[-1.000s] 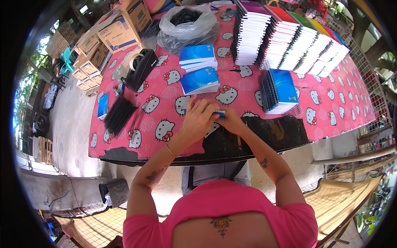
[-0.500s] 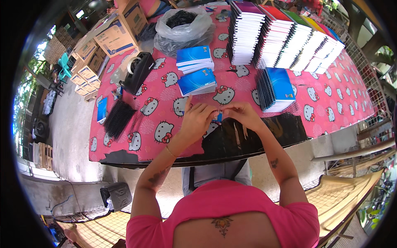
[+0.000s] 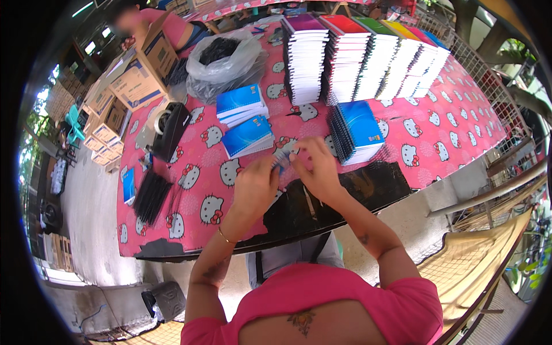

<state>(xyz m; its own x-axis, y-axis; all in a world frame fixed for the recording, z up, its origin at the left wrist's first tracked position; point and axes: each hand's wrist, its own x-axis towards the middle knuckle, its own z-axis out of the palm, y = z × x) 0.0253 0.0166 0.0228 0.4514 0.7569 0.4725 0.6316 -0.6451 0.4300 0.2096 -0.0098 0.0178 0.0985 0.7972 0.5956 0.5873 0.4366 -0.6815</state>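
Between my two hands, near the table's front edge, is a thin blue-and-white notebook (image 3: 281,158), seen nearly edge-on and mostly hidden by my fingers. My left hand (image 3: 256,179) grips its left side. At its right side my right hand (image 3: 316,172) has thumb and fingers closed on it; the fingertips are slightly blurred. Just beyond my hands lie a loose pile of blue notebooks (image 3: 247,137) and, behind it, another blue pile (image 3: 238,104). Right of my right hand stands a stack of blue notebooks (image 3: 359,125) with black spiral coils along its left side.
Tall stacks of notebooks with purple (image 3: 303,24), red (image 3: 345,25) and other covers line the back right. Black coils (image 3: 152,197), a tape dispenser (image 3: 172,135) and a small blue notebook (image 3: 128,185) lie left. Behind are a plastic bag (image 3: 224,69), cardboard boxes (image 3: 138,80) and another person (image 3: 172,27).
The view has shifted, bringing the other person into sight at the back left. My hands have turned and spread a little, still holding the notebook between them.
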